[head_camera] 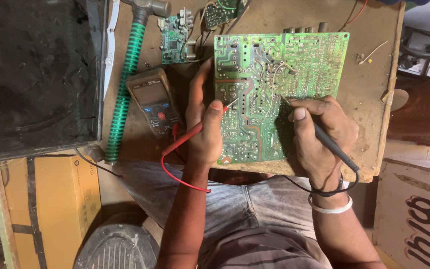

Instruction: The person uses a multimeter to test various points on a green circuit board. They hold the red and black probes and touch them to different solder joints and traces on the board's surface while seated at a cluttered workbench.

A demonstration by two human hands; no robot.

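1. Setting: I look down on a worn brown workbench (369,99) crowded with electronics; a dark screen panel (36,74) fills the upper left and yellow cartons (55,199) stand below it.
2. Green circuit board (279,94): it lies solder side up at the middle of the bench, its long axis running left to right, directly ahead of both hands.
3. Left hand (202,124): closed around the red probe (195,133), whose metal tip touches the board's left half. Its red lead (175,174) loops down toward my lap.
4. Right hand (322,129): closed around the black probe (332,144), tip pressed on the board right of centre. The black lead (299,187) trails under the wrist.
5. Key relation: the two hands are apart, one at each side of the board's lower half, and both already rest on it; neither is clearly nearer.
6. Multimeter (153,99): just left of the left hand, display facing up.
7. Surroundings: a hammer with a green ribbed handle (125,79) lies left of the meter; a smaller green board (175,37) sits above it.
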